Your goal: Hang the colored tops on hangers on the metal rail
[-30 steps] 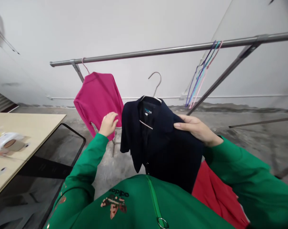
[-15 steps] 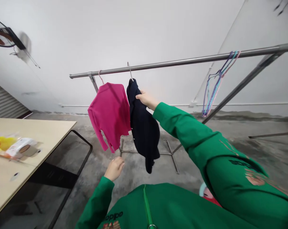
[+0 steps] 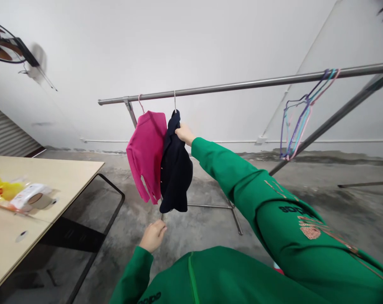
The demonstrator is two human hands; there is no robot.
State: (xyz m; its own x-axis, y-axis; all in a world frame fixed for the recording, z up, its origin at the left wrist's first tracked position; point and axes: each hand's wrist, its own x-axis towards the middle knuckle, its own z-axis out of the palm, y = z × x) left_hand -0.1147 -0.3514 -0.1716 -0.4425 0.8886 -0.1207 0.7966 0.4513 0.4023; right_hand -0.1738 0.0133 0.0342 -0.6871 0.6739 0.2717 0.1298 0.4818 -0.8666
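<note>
A dark navy jacket (image 3: 177, 169) hangs by a hanger (image 3: 175, 99) from the metal rail, its buttoned front facing left. My right hand (image 3: 185, 134) is closed on the jacket near the collar and shoulder, arm stretched out. To the left, overlapped by the jacket, a bright pink long-sleeved top (image 3: 147, 152) hangs on a pink hanger (image 3: 140, 101). Low in front of me, below the hems, my left hand (image 3: 153, 236) hovers with fingers curled in. It touches neither garment, and nothing shows in it.
Several bare hangers (image 3: 300, 122) in purple, blue and pink hang at the right of the rail (image 3: 235, 85). A wooden-topped table (image 3: 74, 166) with a yellow item (image 3: 9, 190) and a wrapped pack (image 3: 36, 196) stands left. A fan (image 3: 4, 42) is on the wall.
My right hand has moved left with the navy jacket, which now hangs close against the pink top. The jacket has swung round and its lower end sits higher. My left hand stays low.
</note>
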